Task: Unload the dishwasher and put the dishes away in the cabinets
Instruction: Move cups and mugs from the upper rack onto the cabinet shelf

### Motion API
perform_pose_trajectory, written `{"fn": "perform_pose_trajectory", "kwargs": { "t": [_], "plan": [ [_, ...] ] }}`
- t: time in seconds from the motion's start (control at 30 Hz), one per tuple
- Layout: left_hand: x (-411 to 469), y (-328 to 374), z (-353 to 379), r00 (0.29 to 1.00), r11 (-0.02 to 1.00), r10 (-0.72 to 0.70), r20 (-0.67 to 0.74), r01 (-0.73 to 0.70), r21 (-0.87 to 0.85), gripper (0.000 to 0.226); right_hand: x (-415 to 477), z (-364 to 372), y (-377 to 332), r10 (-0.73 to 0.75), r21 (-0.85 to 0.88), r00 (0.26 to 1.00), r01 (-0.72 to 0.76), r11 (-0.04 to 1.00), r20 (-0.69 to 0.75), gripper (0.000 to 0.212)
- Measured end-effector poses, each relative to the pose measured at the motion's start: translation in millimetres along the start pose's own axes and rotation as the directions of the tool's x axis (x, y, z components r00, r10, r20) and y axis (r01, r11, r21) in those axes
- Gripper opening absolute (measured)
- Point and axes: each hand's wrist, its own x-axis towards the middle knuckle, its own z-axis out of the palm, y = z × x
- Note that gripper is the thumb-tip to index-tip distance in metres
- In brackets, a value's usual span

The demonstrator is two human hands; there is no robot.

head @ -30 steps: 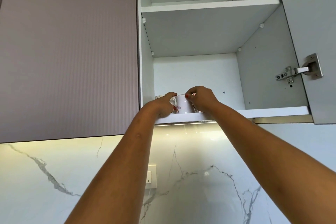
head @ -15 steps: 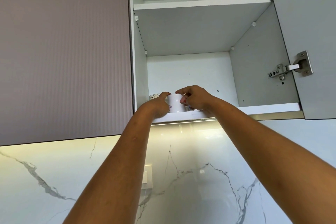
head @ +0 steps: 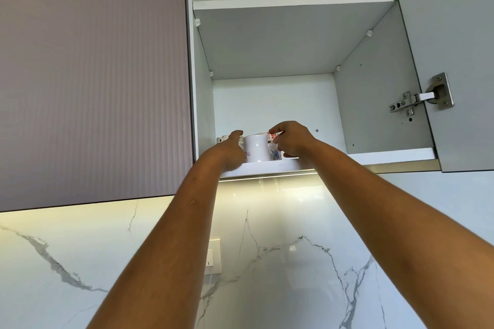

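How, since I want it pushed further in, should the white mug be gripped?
Grip the mug round its plain body, coming from the front. It stands upright at the front edge of the shelf. Patterned mugs crowd its right and back, and no handle shows.

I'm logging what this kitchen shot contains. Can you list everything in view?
white mug: one, white with purple flowers, front left of the lower shelf
other mugs: at least three, patterned, partly hidden behind and beside the white mug
lower shelf: one, white, cabinet bottom
upper shelf: one, white, above
open door: one, grey, right, with metal hinge
closed door: one, ribbed mauve, left
backsplash: one, white marble with grey veins, below
wall switch: one, white, on the backsplash
left hand: against the white mug's left side
right hand: fingers curled at its right side, grip unclear
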Motion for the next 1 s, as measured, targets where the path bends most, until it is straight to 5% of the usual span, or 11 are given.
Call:
{"fn": "perform_pose_trajectory", "kwargs": {
  "t": [0.8, 1.0],
  "plan": [
    [8, -9, 5, 0.998, 0.998, 0.060, -0.012, -0.060, -0.007, 0.053, -11, 1, -5, -0.051, -0.020, 0.999, 0.051, 0.999, 0.010, 0.036],
    [-5, -10, 7, 0.975, 0.990, 0.114, -0.193, -0.094, 0.109, 0.055, -21, 3, -4, -0.174, -0.170, 0.965, 0.140, 0.975, -0.198, 0.032]
  ]
}}
